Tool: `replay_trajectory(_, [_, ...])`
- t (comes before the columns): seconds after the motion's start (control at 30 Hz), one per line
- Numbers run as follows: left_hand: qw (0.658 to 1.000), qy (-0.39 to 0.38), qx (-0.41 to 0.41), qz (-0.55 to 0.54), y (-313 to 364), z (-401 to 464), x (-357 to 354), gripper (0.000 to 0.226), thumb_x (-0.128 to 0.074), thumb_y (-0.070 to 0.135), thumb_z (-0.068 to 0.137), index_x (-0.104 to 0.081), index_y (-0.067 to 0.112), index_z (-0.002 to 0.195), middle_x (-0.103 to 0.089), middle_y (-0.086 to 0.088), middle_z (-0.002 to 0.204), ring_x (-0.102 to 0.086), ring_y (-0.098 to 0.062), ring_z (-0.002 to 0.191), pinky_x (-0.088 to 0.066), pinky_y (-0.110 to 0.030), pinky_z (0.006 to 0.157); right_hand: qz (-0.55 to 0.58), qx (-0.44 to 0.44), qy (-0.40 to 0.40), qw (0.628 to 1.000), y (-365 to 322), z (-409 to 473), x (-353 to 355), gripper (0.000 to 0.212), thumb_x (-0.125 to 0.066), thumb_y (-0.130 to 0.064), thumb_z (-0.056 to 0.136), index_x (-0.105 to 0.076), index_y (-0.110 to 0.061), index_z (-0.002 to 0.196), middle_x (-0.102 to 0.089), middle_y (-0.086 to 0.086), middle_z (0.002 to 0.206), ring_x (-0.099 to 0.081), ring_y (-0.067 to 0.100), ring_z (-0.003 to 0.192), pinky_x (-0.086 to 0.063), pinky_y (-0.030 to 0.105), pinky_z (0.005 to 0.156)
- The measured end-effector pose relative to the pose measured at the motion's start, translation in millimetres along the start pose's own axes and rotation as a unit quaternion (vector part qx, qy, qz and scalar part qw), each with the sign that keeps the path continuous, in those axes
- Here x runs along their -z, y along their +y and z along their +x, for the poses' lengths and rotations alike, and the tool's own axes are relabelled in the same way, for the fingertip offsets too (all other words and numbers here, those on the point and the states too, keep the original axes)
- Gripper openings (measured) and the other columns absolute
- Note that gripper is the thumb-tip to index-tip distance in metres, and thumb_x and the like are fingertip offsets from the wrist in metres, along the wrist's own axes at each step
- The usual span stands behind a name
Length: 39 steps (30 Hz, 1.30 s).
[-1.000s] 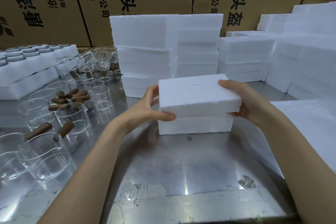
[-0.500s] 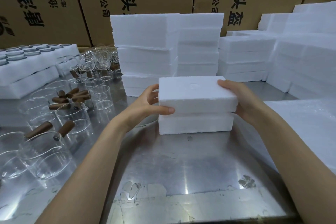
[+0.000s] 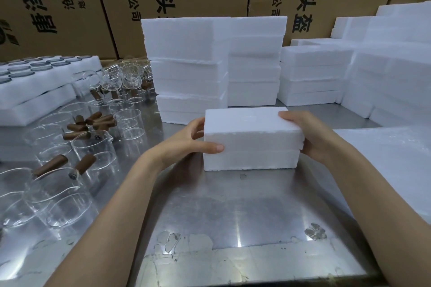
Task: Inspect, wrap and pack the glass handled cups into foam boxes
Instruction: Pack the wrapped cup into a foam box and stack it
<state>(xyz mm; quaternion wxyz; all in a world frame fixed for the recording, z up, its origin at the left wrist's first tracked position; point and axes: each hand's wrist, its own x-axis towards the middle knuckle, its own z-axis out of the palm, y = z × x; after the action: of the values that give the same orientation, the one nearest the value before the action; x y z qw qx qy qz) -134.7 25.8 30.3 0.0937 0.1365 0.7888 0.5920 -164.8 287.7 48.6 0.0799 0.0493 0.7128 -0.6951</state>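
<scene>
Both hands, left hand [image 3: 186, 141] and right hand [image 3: 305, 134], grip the closed foam box [image 3: 250, 140] mid-worktop [image 3: 233, 212], fingers curled around its ends; contents hidden.

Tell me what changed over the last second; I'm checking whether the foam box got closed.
The white foam lid, tilted above the white foam base a second ago, came down level onto it, only a thin seam left. The left hand and right hand kept gripping the lid's ends and sank with it. The clear glass cups with brown wooden handles and stacked foam boxes stayed put.
</scene>
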Motion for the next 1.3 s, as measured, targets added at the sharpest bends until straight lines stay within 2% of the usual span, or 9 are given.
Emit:
replay_trajectory(0.27, [0.998,-0.056,0.001,-0.017,3,-2,-2,0.087,-0.073,0.017,0.070,-0.030,0.019,0.145,-0.050,0.004,0.143,-0.047,-0.012,0.130,-0.034,-0.035,0.113,-0.008,0.002,-0.031,0.999,2,-3,2,0.014,-0.051,-0.033,0.093,-0.061,-0.022,0.091,-0.060,-0.013,0.053,-0.051,0.004,0.040,-0.036,0.012,0.038])
replay_trajectory(0.37, [0.995,-0.084,0.031,-0.039,4,-2,-3,0.071,-0.070,0.047,0.075,-0.041,0.029,0.137,-0.056,0.016,0.135,-0.049,0.001,0.125,-0.033,-0.022,0.108,-0.006,0.008,-0.029,1.000,3,-2,3,0.014,-0.051,-0.032,0.093,-0.059,-0.024,0.085,-0.056,-0.014,0.049,-0.047,0.004,0.037,-0.032,0.011,0.035])
replay_trajectory(0.47, [0.994,-0.034,0.055,-0.087,8,3,-11,0.043,-0.043,0.069,0.087,-0.057,0.037,0.111,-0.065,0.033,0.106,-0.057,0.017,0.102,-0.039,-0.008,0.091,0.002,0.018,-0.040,0.999,1,-2,2,0.016,-0.050,-0.028,0.094,-0.060,-0.026,0.081,-0.059,-0.014,0.050,-0.051,0.003,0.037,-0.034,0.009,0.035])
replay_trajectory(0.6, [0.987,0.079,0.061,-0.122,4,13,-23,0.044,-0.062,0.055,0.069,-0.069,0.027,0.102,-0.074,0.005,0.102,-0.064,-0.019,0.106,-0.044,-0.035,0.099,-0.004,0.011,-0.033,0.999,1,-2,2,0.015,-0.054,-0.029,0.091,-0.063,-0.026,0.080,-0.062,-0.011,0.057,-0.053,0.006,0.043,-0.036,0.012,0.040])
replay_trajectory(0.77, [0.983,0.102,0.069,-0.135,2,16,-23,0.032,-0.062,0.050,0.069,-0.076,0.026,0.086,-0.075,0.003,0.097,-0.070,-0.015,0.090,-0.046,-0.034,0.086,-0.001,-0.002,-0.002,1.000,0,-2,-2,0.010,-0.057,-0.030,0.088,-0.063,-0.022,0.086,-0.063,-0.004,0.070,-0.053,0.015,0.060,-0.037,0.025,0.056])
replay_trajectory(0.97, [0.982,0.047,0.046,-0.179,11,8,-25,0.058,-0.062,0.063,0.073,-0.068,0.025,0.116,-0.069,0.004,0.115,-0.067,-0.015,0.103,-0.047,-0.030,0.087,0.032,0.025,-0.006,0.999,-1,-7,-2,0.012,-0.055,-0.024,0.088,-0.066,-0.024,0.083,-0.068,-0.010,0.065,-0.061,0.007,0.051,-0.044,0.016,0.046])
replay_trajectory(1.07, [0.978,0.043,0.073,-0.193,20,3,-28,0.070,-0.065,0.073,0.064,-0.068,0.027,0.117,-0.070,0.004,0.098,-0.066,-0.014,0.081,-0.049,-0.023,0.074,0.044,0.039,0.009,0.998,-3,-7,0,0.019,-0.056,-0.024,0.082,-0.072,-0.031,0.075,-0.069,-0.010,0.077,-0.062,0.012,0.068,-0.045,0.025,0.063])
replay_trajectory(1.2, [0.972,0.059,0.102,-0.204,22,2,-37,0.076,-0.077,0.057,0.060,-0.059,0.023,0.126,-0.069,-0.002,0.116,-0.068,-0.019,0.103,-0.056,-0.036,0.081,0.038,0.054,0.008,0.998,-5,-10,-1,0.023,-0.056,-0.023,0.080,-0.070,-0.035,0.066,-0.067,-0.013,0.072,-0.058,0.014,0.074,-0.040,0.027,0.065])
replay_trajectory(1.3, [0.964,0.092,0.110,-0.222,20,3,-40,0.084,-0.079,0.044,0.056,-0.050,0.021,0.131,-0.068,-0.005,0.117,-0.068,-0.022,0.099,-0.057,-0.041,0.080,0.033,0.068,-0.009,0.997,-9,-13,-1,0.019,-0.055,-0.023,0.080,-0.069,-0.034,0.072,-0.067,-0.012,0.078,-0.059,0.014,0.075,-0.039,0.028,0.063])
